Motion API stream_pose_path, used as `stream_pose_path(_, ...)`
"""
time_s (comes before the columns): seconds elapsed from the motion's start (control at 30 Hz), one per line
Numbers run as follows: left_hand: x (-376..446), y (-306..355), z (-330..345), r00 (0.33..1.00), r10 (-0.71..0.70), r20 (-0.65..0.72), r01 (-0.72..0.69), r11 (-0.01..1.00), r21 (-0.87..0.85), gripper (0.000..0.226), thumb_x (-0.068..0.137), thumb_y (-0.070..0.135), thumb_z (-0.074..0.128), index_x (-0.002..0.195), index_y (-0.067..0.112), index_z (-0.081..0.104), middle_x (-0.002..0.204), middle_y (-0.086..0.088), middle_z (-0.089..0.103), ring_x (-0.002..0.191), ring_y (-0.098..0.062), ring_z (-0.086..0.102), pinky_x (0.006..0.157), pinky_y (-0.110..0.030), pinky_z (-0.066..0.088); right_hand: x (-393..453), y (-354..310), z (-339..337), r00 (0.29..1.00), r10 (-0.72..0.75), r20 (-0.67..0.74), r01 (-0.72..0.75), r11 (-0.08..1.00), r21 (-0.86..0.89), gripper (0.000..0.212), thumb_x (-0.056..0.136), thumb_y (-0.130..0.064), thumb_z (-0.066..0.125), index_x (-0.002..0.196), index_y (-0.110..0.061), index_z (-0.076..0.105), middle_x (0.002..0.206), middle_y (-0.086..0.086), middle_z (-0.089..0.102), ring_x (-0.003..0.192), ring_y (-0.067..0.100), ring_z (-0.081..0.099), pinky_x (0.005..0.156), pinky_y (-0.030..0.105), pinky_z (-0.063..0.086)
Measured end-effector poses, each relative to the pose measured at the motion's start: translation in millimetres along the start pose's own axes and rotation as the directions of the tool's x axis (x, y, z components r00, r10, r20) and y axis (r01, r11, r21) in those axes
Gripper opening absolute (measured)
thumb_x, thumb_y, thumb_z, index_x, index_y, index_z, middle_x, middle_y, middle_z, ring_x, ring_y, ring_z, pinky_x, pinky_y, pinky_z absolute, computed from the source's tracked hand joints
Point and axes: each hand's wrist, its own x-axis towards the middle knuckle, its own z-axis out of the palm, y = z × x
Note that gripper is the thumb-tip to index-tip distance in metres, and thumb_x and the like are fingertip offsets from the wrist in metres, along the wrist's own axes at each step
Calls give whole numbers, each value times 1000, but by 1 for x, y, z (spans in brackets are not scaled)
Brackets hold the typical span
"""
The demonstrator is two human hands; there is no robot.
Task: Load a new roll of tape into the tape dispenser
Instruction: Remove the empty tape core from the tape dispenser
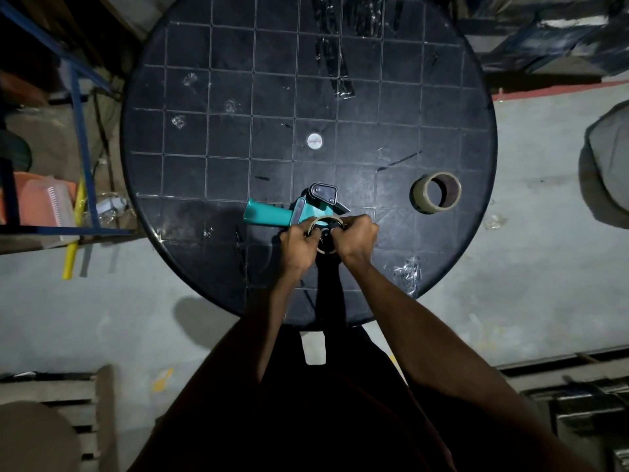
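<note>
A teal tape dispenser [272, 214] with a black head lies on its side near the front of the round black table [211, 97], handle pointing left. At its roll holder sits a thin, nearly bare tape ring [326, 220]. My left hand [299, 240] and my right hand [357, 237] both grip that ring from either side, fingers curled round its rim; the hub beneath is mostly hidden. A fuller roll of clear tape [436, 192] stands on the table to the right, apart from both hands.
A small white disc [315, 141] marks the table's middle. Scraps of clear tape [406, 269] stick to the surface, and strips at the far side. A blue metal rack [81, 107] and a yellow stick [73, 240] stand at the left.
</note>
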Motion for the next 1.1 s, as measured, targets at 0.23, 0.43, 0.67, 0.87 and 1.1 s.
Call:
stream_pose_path(0.23,-3,4,3,998,-22,-50,22,1000,1,40,93,8,65,133,10,65,130,-5,66,74,-13,62,57,8,34,-1,0,4,998,33,-46,-32,999,18,16,74,-11,75,88,-9,81,80,11,77,69,25,72,68,33,61)
stream_pose_path(0.43,-10,14,-2,998,-59,-5,60,998,25,41,98,18,62,139,19,59,123,-13,67,65,-1,47,52,3,37,-21,4,1,993,99,-62,-91,988,122,21,73,-12,75,93,-9,81,86,12,78,78,28,73,73,32,59)
stream_pose_path(0.67,-23,2,-11,997,-2,73,-12,983,182,45,103,30,53,147,21,50,126,-17,66,111,-31,63,82,-25,42,-29,23,-12,980,182,81,-182,983,4,39,74,-44,79,95,-12,76,95,12,76,91,31,72,80,37,59)
stream_pose_path(0.87,-15,4,-7,995,-30,90,21,995,94,43,104,22,49,146,23,50,119,-16,68,92,-27,67,76,-27,51,-20,9,-8,983,-108,148,99,993,65,35,86,-15,71,122,-15,72,107,11,77,99,28,72,92,35,57)
stream_pose_path(1.1,0,-5,-4,997,-33,64,31,999,26,39,98,20,61,138,23,61,112,-14,70,85,-24,65,62,-8,43,-7,8,-3,996,-43,72,42,999,25,28,76,-16,76,103,-11,80,91,13,78,84,27,73,78,27,56)
